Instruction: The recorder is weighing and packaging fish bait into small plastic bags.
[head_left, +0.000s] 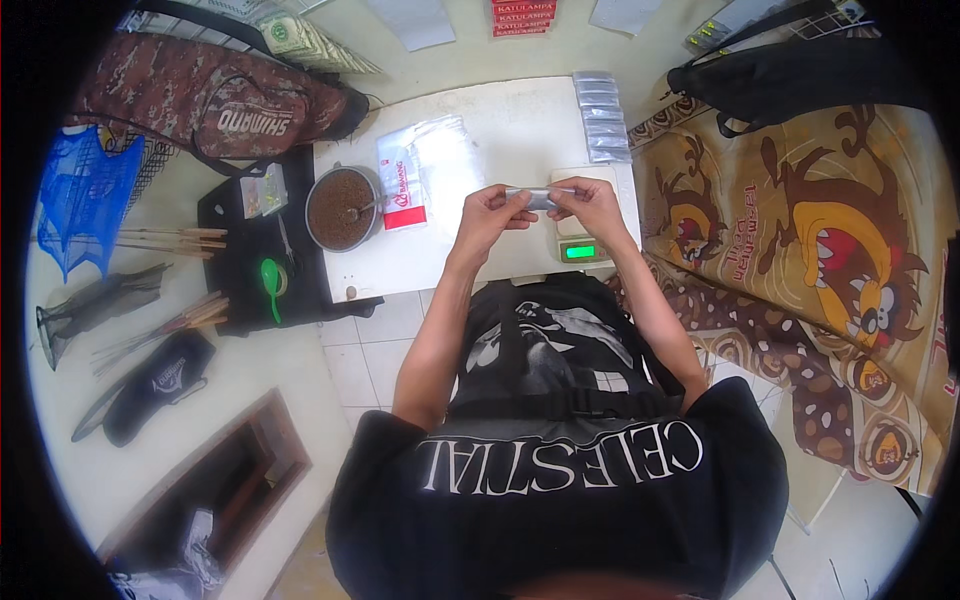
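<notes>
Between my left hand (495, 214) and my right hand (589, 206) a narrow silvery plastic packet (538, 199) is held level by its two ends, over the white table (517, 255). Just under and beside my right hand is a digital scale (585, 250) with a lit green display. Left of my hands lie flat clear plastic bags (450, 161) and a bag with red print (403, 216). Farther left, a round metal pot (309, 214) holds brown granules (337, 195) and a metal spoon (360, 210). A column of silvery packets (602, 124) lies at the table's back right.
A black surface (240, 300) at the left bears a green spoon (271, 285), scissors (287, 238) and a small clear box (262, 193). A camouflage bag (217, 105) hangs at the back left, a black bag (787, 82) at the right. A patterned cloth (750, 195) covers the right side.
</notes>
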